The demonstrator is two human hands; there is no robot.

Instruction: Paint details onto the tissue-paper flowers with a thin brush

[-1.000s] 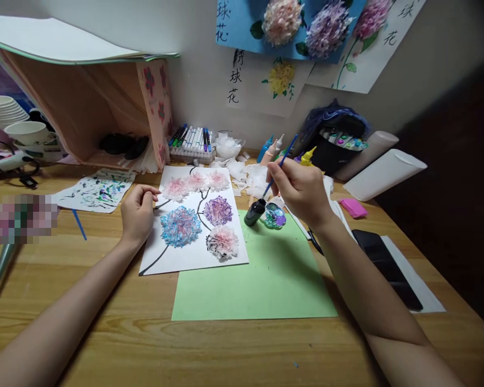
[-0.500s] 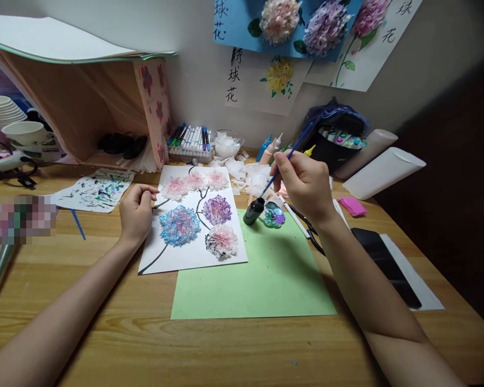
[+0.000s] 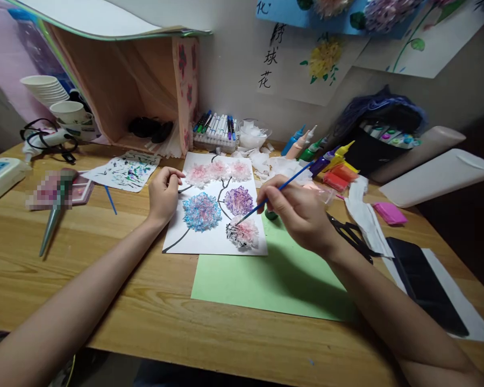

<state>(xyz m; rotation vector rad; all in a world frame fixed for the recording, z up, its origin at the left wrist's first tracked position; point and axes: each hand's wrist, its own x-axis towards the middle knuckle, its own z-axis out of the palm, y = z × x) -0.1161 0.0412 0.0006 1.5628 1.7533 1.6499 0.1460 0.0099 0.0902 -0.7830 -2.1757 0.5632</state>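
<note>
My right hand (image 3: pixel 296 215) grips a thin blue paintbrush (image 3: pixel 284 185). Its tip meets the pink, white and black tissue flower (image 3: pixel 243 233) at the lower right of a white paper sheet (image 3: pixel 201 243). My left hand (image 3: pixel 164 194) is closed, fingers curled, at that sheet's left edge. The sheet also bears a blue flower (image 3: pixel 203 212), a purple flower (image 3: pixel 239 201), pink flowers along the top and black painted stems. Beneath part of it lies green paper (image 3: pixel 242 285). The dark paint bottle (image 3: pixel 271 215) is mostly hidden behind my right hand.
Paint tubes (image 3: pixel 302 145), tissue scraps (image 3: pixel 272 166) and a marker box (image 3: pixel 215 131) stand at the back. Black scissors (image 3: pixel 353 236) and a dark phone-like object (image 3: pixel 423 285) lie to the right. On the left are a paint-smeared sheet (image 3: pixel 125 171) and a blue stick (image 3: pixel 111 200).
My right hand has brought the paintbrush from the paint bottle's mouth over to the pink and black flower. My left hand stays at the sheet's edge. The whole view has shifted.
</note>
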